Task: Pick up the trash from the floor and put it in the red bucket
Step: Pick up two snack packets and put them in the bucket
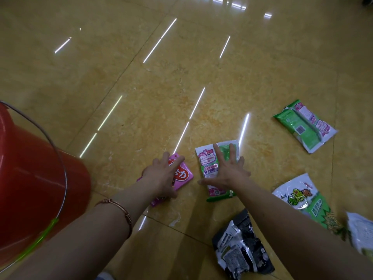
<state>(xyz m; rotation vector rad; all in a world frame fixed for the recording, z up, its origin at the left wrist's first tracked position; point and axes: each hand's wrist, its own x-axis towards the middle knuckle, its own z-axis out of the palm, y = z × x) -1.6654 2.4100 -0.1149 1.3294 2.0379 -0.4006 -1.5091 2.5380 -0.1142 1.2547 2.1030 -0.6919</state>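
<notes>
A red bucket (34, 178) with a wire handle stands at the left on the floor. My left hand (161, 174) lies spread over a pink wrapper (182, 175) on the tiles, fingers straight. My right hand (226, 170) lies spread over a green and white wrapper (207, 164), fingers straight as well. Neither wrapper is lifted off the floor.
More trash lies on the glossy yellow tiles: a green packet (304, 126) at the far right, a white and green bag (302, 201) near my right forearm, a black wrapper (242, 247) below, and a white wrapper (361, 231) at the right edge.
</notes>
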